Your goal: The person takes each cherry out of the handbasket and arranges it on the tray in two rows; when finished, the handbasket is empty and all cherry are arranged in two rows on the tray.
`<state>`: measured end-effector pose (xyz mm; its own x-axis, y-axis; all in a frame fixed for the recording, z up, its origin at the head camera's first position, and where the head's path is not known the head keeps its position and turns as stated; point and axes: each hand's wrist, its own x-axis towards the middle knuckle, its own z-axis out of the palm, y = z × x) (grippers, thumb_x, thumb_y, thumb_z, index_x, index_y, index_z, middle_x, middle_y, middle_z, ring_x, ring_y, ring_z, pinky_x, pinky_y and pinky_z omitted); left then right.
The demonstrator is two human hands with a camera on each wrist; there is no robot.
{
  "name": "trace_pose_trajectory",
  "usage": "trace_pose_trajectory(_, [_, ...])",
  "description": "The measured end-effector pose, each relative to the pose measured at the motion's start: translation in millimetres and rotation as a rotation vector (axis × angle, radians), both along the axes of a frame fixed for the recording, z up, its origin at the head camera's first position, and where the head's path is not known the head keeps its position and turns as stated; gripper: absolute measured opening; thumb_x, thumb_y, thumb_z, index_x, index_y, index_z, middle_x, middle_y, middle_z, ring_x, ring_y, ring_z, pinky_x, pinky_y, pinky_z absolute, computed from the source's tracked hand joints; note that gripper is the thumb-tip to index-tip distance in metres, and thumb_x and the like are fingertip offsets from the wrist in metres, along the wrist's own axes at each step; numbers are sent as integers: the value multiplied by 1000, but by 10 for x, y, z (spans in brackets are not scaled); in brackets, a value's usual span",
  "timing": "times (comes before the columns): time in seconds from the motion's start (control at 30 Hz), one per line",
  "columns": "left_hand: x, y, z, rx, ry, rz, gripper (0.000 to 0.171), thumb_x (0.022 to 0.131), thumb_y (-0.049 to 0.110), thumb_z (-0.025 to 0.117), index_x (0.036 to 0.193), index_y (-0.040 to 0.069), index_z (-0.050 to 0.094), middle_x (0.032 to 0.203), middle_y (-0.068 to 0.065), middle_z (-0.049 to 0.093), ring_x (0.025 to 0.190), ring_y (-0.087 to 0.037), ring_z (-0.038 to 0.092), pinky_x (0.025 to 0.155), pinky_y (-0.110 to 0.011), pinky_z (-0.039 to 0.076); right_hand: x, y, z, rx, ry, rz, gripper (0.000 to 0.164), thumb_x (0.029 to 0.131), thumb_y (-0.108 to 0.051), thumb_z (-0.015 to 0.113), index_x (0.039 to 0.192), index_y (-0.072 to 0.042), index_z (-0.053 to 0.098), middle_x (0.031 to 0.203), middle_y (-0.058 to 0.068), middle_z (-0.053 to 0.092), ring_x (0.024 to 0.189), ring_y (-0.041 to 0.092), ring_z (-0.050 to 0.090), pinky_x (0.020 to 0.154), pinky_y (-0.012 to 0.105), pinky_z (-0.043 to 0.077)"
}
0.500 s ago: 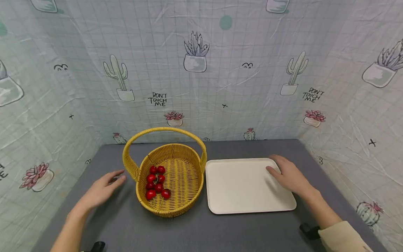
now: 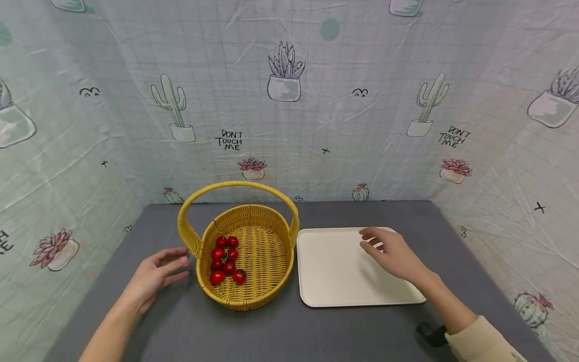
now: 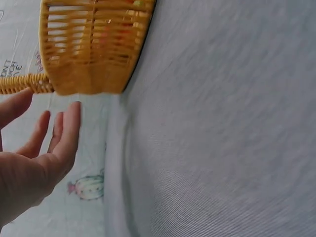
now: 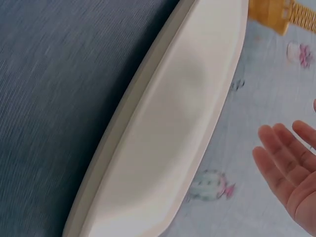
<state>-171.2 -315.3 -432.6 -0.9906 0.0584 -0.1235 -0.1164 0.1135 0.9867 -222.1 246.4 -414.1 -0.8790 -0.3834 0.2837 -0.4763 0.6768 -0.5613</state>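
Head view sets the woven basket [image 2: 262,261] just beside the left hand [image 2: 151,276], fingers apart, probably light, stiff, best lifted by its handle [image 2: 238,183]; left wrist view leaves contact unclear; right wrist view shows the right hand [image 4: 301,187] unclenched, empty, near the tray [image 4: 158,128].

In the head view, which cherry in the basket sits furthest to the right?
The lower-right cherry in the yellow basket, level with the lower-left cherry; every other one lies further left than it does.
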Motion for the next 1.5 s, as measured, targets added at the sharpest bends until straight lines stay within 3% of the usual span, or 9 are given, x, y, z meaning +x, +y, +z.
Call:
trace_pose_trajectory(0.23, [61, 113, 11, 166, -90, 23, 65, 104, 18, 66, 152, -10, 33, 133, -8, 56, 114, -17, 64, 103, -44, 52, 62, -297, 41, -78, -35, 43, 19, 104, -23, 65, 119, -13, 71, 102, -9, 71, 94, 12, 68, 73, 30, 58])
trace_pose_trajectory(0.5, [132, 230, -16, 212, -153, 7, 70, 106, 15, 62, 157, -10, 22, 134, -4, 57, 113, -12, 65, 102, -43, 53, 95, -647, 87, -151, -105, 113, 13, 103, -20, 67, 113, -16, 73, 99, -10, 71, 89, 11, 68, 73, 31, 59])
trace_pose_trajectory(0.9, [126, 260, -75, 154, -173, 4, 73, 102, 7, 66, 157, -11, 21, 135, -12, 56, 109, -14, 66, 99, -42, 55, 192, -1058, 150, -273, -288, 248, 15, 103, -16, 65, 116, -10, 69, 95, -2, 70, 83, 21, 70, 72, 41, 62])
trace_pose_trajectory(1.07, [110, 266, -53, 133, -172, 16, 74, 100, 6, 68, 156, -12, 23, 134, -14, 57, 107, -16, 67, 97, -42, 57, 182, -1242, 193, -233, -264, 315, 21, 103, -15, 65, 123, -10, 69, 100, -1, 69, 92, 14, 66, 74, 33, 60])
trace_pose_trajectory(1.2, [110, 278, -47, 129, -172, 27, 74, 99, 5, 70, 155, -12, 25, 132, -14, 58, 105, -17, 68, 95, -42, 58, 184, -1382, 214, -229, -279, 384, 23, 103, -14, 65, 125, -9, 67, 107, 0, 68, 98, 13, 65, 79, 33, 60])
trace_pose_trajectory(1.5, [124, 286, -34, 121, -171, 24, 75, 98, 3, 70, 156, -11, 23, 137, -20, 55, 105, -20, 69, 95, -43, 58, 93, -1682, 281, -276, -454, 441, 28, 100, -12, 68, 127, -3, 65, 113, 3, 67, 102, 18, 66, 87, 30, 58])
